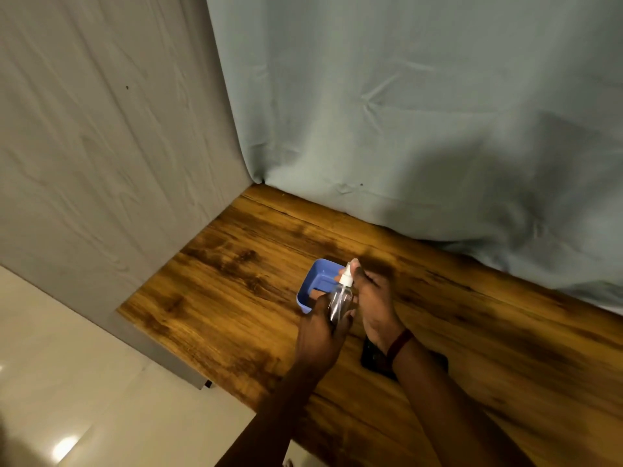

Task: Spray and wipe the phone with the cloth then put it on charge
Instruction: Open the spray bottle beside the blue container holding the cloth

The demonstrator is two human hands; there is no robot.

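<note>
A wood-grain table (236, 264) stands against a grey-blue curtain (421, 112) at its far edge, with a pale panel along its left edge. Over the middle of the table the left hand (320, 335) wraps the clear body of the spray bottle (340, 301), and the right hand (374, 298) curls round its white pump head, one fingertip on top. The bottle's long axis runs up and away from the left palm. Which way the nozzle faces I cannot tell.

Just behind the hands sits a blue tray (315, 278). The phone (371, 357) lies flat and dark on the table, nearer the near edge than the grip and mostly hidden under the right wrist. To spray it, the bottle likely has to tip back and down, and the right hand is the closer one. No cloth shows.
</note>
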